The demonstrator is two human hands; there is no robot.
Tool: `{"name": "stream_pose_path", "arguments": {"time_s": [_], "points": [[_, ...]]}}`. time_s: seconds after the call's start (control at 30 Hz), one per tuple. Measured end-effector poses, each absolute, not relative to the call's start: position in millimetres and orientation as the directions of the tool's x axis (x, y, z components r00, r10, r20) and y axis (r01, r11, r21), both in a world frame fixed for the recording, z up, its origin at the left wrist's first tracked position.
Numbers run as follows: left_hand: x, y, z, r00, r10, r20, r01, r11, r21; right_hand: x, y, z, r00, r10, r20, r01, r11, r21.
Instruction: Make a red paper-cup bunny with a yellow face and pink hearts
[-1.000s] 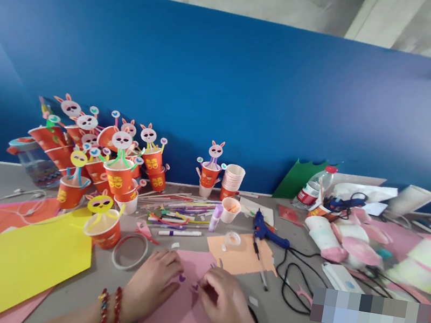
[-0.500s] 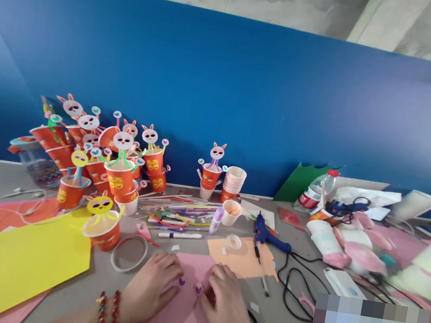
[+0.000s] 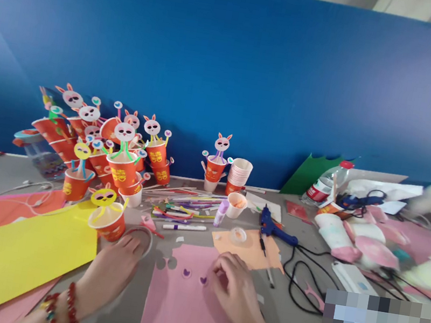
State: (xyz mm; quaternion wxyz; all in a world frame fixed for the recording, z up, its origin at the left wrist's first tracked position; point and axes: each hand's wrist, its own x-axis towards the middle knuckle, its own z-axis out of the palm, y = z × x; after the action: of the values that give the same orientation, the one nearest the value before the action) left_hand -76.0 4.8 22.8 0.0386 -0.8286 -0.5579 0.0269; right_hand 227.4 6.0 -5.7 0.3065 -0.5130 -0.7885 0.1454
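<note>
On the table in front of me lies a pink sheet [image 3: 187, 310] with two round holes at its upper left corner. Two small pink discs with purple hearts, a left one [image 3: 187, 273] and a right one [image 3: 202, 280], rest on it. My right hand [image 3: 231, 284] is curled over the sheet's right edge, next to the right disc; what its fingertips hold, if anything, is hidden. Off the sheet to the left, my left hand [image 3: 115, 263] reaches to the roll of clear tape [image 3: 148, 241], its fingers over the ring's near-left side, their tips hard to see.
Rabbit-faced red cups [image 3: 121, 174] crowd the back left, above a yellow sheet [image 3: 34, 247]. Pipe cleaners [image 3: 188, 203], a glue stick [image 3: 221, 213] and a marker [image 3: 184, 227] lie behind the pink sheet. A blue glue gun [image 3: 276, 228] with black cable is at right.
My left hand has left the pink sheet and moved left to the tape roll, uncovering the left disc and the holes. My right hand has shifted slightly away from the right disc.
</note>
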Motion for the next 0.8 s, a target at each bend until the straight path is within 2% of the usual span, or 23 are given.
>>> {"name": "stream_pose_path", "arguments": {"time_s": [0.07, 0.13, 0.2, 0.3, 0.47, 0.53, 0.67, 0.8], "points": [[-73, 1, 26, 0.373, 0.928, -0.002, 0.924, -0.371, -0.09, 229, 7, -5, -0.278, 0.894, 0.353, 0.701, 0.44, -0.562], [-67, -3, 33, 0.371, 0.929, 0.013, 0.928, -0.37, -0.028, 231, 8, -6, -0.282, 0.882, 0.377, 0.664, 0.463, -0.587], [-61, -8, 44, 0.387, 0.92, 0.06, 0.91, -0.391, 0.134, 234, 7, -5, -0.294, 0.864, 0.408, 0.605, 0.499, -0.621], [-48, -14, 57, 0.466, 0.872, 0.152, 0.778, -0.486, 0.398, 233, 2, 3, -0.329, 0.832, 0.446, 0.493, 0.555, -0.67], [-21, -16, 64, 0.476, 0.87, 0.131, 0.598, -0.429, 0.677, 217, -15, 35, -0.456, 0.787, 0.416, 0.394, 0.598, -0.698], [-13, -18, 64, 0.493, 0.863, 0.11, 0.537, -0.401, 0.742, 210, -19, 45, -0.474, 0.8, 0.368, 0.433, 0.576, -0.693], [-8, -22, 65, 0.537, 0.839, 0.089, 0.424, -0.36, 0.831, 203, -15, 43, -0.405, 0.813, 0.419, 0.482, 0.579, -0.657], [-15, -22, 63, 0.54, 0.82, 0.192, 0.368, -0.435, 0.822, 200, -8, 30, -0.335, 0.835, 0.437, 0.432, 0.548, -0.716]]}}
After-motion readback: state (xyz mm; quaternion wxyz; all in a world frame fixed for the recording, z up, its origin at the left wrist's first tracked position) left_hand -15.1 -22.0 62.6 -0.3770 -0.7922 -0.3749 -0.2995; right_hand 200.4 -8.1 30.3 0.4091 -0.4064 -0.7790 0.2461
